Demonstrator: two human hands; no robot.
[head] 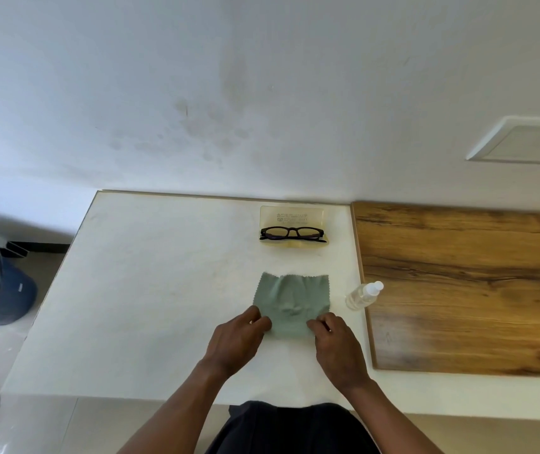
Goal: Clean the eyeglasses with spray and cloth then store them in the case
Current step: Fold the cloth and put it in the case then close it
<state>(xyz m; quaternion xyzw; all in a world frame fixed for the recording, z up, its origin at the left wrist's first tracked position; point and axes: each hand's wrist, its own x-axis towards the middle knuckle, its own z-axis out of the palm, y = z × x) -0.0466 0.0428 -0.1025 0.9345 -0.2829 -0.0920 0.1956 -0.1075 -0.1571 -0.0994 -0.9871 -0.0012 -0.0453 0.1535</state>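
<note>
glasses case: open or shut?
Open. The yellowish case shows its lid laid back toward the wall, and the black eyeglasses sit folded in its near half, uncovered.

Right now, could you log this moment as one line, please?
left hand: pinches cloth | right hand: pinches cloth | eyeglasses: in open case

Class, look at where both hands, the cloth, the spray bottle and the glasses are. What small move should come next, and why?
Probably let go of the green cloth with the right hand and reach for the spray bottle just beside it. Both hands, the left hand too, pinch the cloth's near corners, while the eyeglasses sit untouched on the open case.
</note>
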